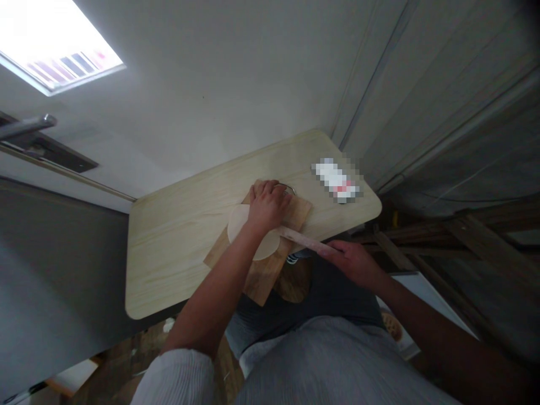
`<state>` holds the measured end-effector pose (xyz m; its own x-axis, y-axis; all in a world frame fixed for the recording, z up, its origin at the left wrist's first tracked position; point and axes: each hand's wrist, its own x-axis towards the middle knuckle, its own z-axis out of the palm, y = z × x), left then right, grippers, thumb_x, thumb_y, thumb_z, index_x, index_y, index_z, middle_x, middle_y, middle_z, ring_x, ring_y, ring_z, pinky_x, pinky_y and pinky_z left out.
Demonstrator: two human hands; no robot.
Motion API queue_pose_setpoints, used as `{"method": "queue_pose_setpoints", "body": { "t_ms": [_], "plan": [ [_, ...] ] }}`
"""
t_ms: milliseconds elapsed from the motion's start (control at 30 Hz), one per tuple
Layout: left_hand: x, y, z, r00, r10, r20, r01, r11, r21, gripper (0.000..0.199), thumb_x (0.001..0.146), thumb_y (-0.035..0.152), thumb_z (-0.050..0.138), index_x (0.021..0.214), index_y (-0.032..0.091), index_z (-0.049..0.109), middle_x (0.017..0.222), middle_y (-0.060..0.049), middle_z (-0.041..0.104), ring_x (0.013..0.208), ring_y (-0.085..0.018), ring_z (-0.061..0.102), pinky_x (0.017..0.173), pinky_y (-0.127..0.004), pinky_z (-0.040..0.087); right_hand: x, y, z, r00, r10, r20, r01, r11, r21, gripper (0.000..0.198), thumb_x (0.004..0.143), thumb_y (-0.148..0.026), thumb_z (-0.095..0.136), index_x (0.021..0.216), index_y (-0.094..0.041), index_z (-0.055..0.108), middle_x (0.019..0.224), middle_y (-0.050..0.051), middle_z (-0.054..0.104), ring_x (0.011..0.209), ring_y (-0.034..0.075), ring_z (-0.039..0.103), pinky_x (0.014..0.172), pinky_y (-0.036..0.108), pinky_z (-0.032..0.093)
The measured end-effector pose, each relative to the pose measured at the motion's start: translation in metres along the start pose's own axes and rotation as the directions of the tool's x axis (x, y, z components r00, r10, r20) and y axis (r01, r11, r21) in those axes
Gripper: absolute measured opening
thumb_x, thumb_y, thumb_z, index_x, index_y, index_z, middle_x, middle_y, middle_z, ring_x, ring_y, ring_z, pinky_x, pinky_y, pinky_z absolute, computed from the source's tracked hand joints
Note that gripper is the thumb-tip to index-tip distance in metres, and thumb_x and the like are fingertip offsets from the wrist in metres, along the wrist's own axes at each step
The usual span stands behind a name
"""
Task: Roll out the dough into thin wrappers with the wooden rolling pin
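Observation:
A wooden cutting board [261, 284] lies askew on the table, its near corner jutting past the edge. On it rests a flat, pale round piece [268, 247], partly covered by my left forearm. My left hand [270, 203] lies palm down over the far part of the board, its fingers bent forward near a curved metal handle [289, 188]. Whether its palm touches the round piece is hidden. My right hand [348, 261] is closed around a slim, pale stick-like handle [307, 242] just off the table's front edge. The handle's far end meets the round piece's right edge; whether they are joined is unclear.
The light wooden table [169, 242] stands against a pale wall. A pixelated white item [336, 180] lies at its right end. A door handle [29, 129] is at far left. Below the table are a round wooden stool-like top [293, 281] and, right, a white surface [417, 292].

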<state>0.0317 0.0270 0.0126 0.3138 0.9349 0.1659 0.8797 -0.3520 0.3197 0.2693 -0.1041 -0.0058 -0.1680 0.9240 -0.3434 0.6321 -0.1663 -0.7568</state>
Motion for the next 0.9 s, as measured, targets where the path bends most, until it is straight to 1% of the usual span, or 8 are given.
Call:
{"method": "queue_pose_setpoints", "body": {
  "t_ms": [67, 167, 233, 333, 433, 533, 667, 900],
  "plan": [
    [-0.007, -0.006, -0.007, 0.997, -0.028, -0.065, 0.025, 0.998, -0.05, 0.034, 0.102, 0.045, 0.043, 0.124, 0.027, 0.063, 0.14, -0.006, 0.06, 0.135, -0.025, 0.046, 0.119, -0.05, 0.024, -0.001, -0.005, 0.003, 0.999, -0.031, 0.006, 0.031, 0.999, 0.008, 0.049, 0.09, -0.064, 0.053, 0.091, -0.021, 0.076, 0.068, 0.001, 0.069, 0.06, 0.017, 0.06, 0.054, 0.027, 0.041],
    [-0.019, -0.02, -0.013, 0.978, -0.121, -0.167, 0.104, 0.988, -0.111, 0.036, 0.103, 0.043, 0.04, 0.119, 0.024, 0.065, 0.132, -0.007, 0.064, 0.129, -0.022, 0.052, 0.115, -0.041, 0.033, -0.002, -0.012, 0.011, 0.998, -0.064, 0.001, 0.063, 0.997, 0.049, 0.046, 0.091, -0.062, 0.054, 0.093, -0.022, 0.076, 0.072, 0.001, 0.071, 0.063, 0.017, 0.062, 0.056, 0.027, 0.042],
    [-0.027, -0.028, -0.014, 0.969, -0.16, -0.188, 0.139, 0.983, -0.12, 0.035, 0.103, 0.043, 0.041, 0.117, 0.022, 0.066, 0.129, -0.008, 0.066, 0.127, -0.022, 0.054, 0.113, -0.039, 0.035, 0.0, -0.016, 0.017, 0.997, -0.074, -0.01, 0.074, 0.995, 0.074, 0.043, 0.09, -0.06, 0.056, 0.094, -0.022, 0.076, 0.078, 0.002, 0.074, 0.069, 0.018, 0.065, 0.06, 0.028, 0.044],
    [-0.033, -0.033, -0.009, 0.978, -0.155, -0.143, 0.141, 0.985, -0.103, 0.036, 0.101, 0.046, 0.044, 0.118, 0.023, 0.066, 0.13, -0.008, 0.065, 0.128, -0.023, 0.053, 0.113, -0.04, 0.035, 0.004, -0.019, 0.022, 0.997, -0.075, -0.018, 0.075, 0.996, 0.051, 0.042, 0.09, -0.059, 0.057, 0.092, -0.021, 0.075, 0.078, 0.003, 0.074, 0.07, 0.019, 0.066, 0.062, 0.029, 0.044],
    [-0.033, -0.03, -0.005, 0.98, -0.165, -0.107, 0.161, 0.986, -0.047, 0.04, 0.1, 0.05, 0.044, 0.123, 0.024, 0.064, 0.134, -0.009, 0.063, 0.13, -0.026, 0.051, 0.114, -0.043, 0.032, 0.005, -0.021, 0.021, 0.998, -0.056, -0.005, 0.056, 0.998, 0.001, 0.042, 0.09, -0.059, 0.057, 0.091, -0.021, 0.075, 0.072, 0.002, 0.072, 0.065, 0.019, 0.064, 0.06, 0.029, 0.042],
    [-0.029, -0.026, -0.004, 0.98, -0.175, -0.092, 0.176, 0.984, 0.003, 0.042, 0.101, 0.051, 0.041, 0.127, 0.025, 0.062, 0.137, -0.009, 0.06, 0.132, -0.028, 0.048, 0.115, -0.047, 0.03, 0.004, -0.021, 0.017, 0.997, -0.072, -0.008, 0.072, 0.997, -0.023, 0.042, 0.089, -0.06, 0.058, 0.091, -0.022, 0.075, 0.075, 0.004, 0.073, 0.069, 0.02, 0.066, 0.061, 0.029, 0.043],
    [-0.019, -0.022, -0.005, 0.985, -0.159, -0.063, 0.162, 0.986, 0.04, 0.042, 0.102, 0.049, 0.037, 0.128, 0.025, 0.06, 0.14, -0.01, 0.058, 0.133, -0.029, 0.046, 0.116, -0.051, 0.027, 0.003, -0.017, 0.015, 0.995, -0.094, -0.025, 0.094, 0.996, 0.005, 0.042, 0.091, -0.058, 0.056, 0.097, -0.022, 0.076, 0.085, 0.005, 0.077, 0.075, 0.021, 0.069, 0.066, 0.031, 0.047],
    [-0.006, -0.019, -0.003, 0.988, -0.141, -0.062, 0.144, 0.988, 0.056, 0.041, 0.102, 0.048, 0.036, 0.13, 0.026, 0.058, 0.14, -0.01, 0.057, 0.133, -0.031, 0.045, 0.116, -0.055, 0.027, 0.009, -0.013, 0.012, 0.997, -0.077, -0.016, 0.077, 0.996, 0.044, 0.043, 0.092, -0.06, 0.053, 0.099, -0.023, 0.075, 0.086, 0.005, 0.077, 0.077, 0.022, 0.07, 0.065, 0.03, 0.048]
  ]
}}
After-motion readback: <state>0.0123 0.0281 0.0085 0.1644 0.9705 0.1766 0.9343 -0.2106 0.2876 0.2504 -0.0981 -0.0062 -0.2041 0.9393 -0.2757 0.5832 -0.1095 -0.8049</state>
